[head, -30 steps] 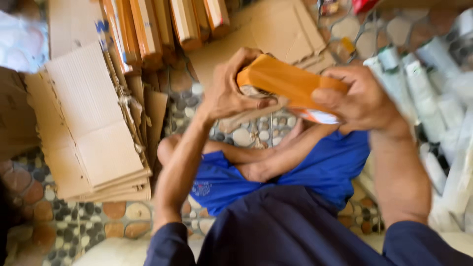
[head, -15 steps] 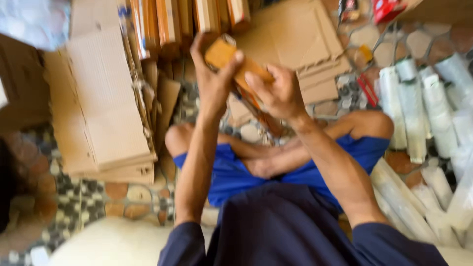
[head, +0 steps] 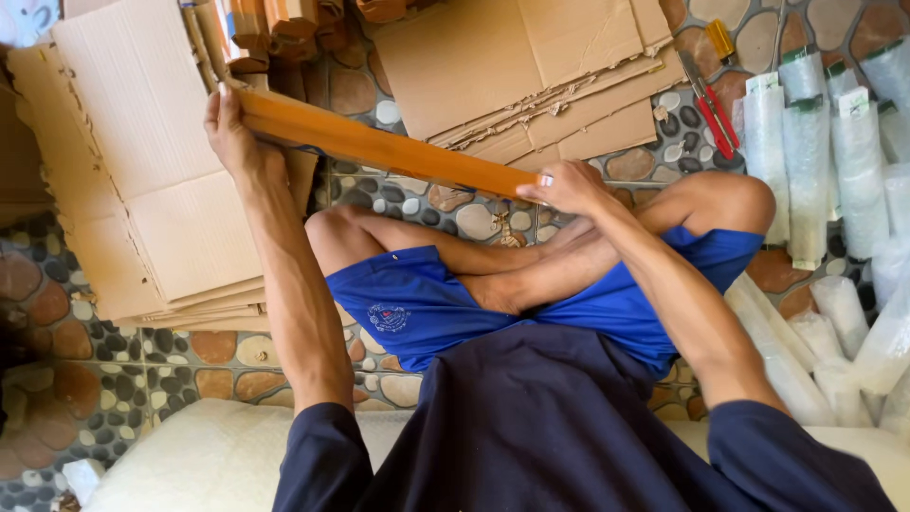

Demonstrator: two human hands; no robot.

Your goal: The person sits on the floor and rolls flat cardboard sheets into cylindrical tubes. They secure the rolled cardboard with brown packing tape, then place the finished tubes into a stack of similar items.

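I'm holding the long orange strip by its two ends, left hand clenched on the far end, right hand pinching the near one, above my crossed legs. It's looking stiff and light, best gripped at the ends. Flattened cardboard sheets are lying on the pebbled floor.

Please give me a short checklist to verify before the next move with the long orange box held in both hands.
1. Left hand grips one end of the long flat orange cardboard box: ok.
2. Right hand grips the other end: ok.
3. Box clear of the crossed legs: ok.
4. Box ends closed: cannot tell.
5. Red-handled pliers on the stone floor, apart from both hands: ok.
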